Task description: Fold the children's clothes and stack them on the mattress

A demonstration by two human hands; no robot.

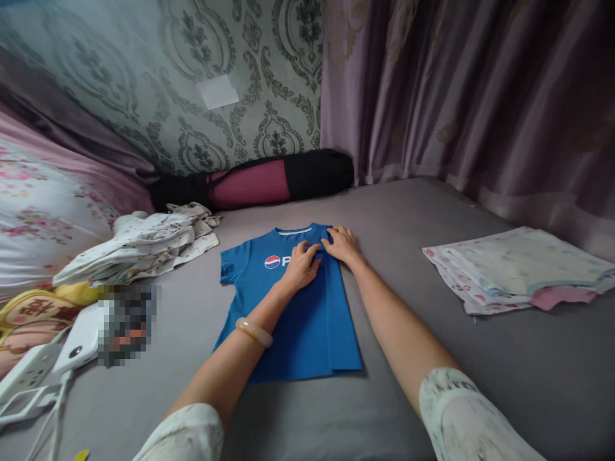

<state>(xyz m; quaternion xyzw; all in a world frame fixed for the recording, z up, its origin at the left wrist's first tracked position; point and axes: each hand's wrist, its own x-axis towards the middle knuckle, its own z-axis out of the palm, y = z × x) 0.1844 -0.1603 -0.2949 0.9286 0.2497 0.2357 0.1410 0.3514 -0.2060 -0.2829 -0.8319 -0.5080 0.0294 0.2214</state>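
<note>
A blue T-shirt (283, 314) lies front up on the grey bed, its collar away from me. A round red, white and blue logo and white letters, partly covered, show on its chest. Its right side is folded inward in a long strip, and the left sleeve is spread out. My left hand (302, 266) rests on the chest beside the print, fingers apart and touching the cloth. At the right shoulder, my right hand (342, 243) lies on the folded edge, thumb apart from the fingers. A pale bangle (254, 332) circles my left wrist.
Folded light-coloured clothes (523, 262) are stacked at the right. At the left lie rumpled white clothes (148, 243), a floral pillow (43, 218), a white device (84, 339) and a power strip (31, 374) with cables. A black and maroon long bag (254, 182) lies along the wall.
</note>
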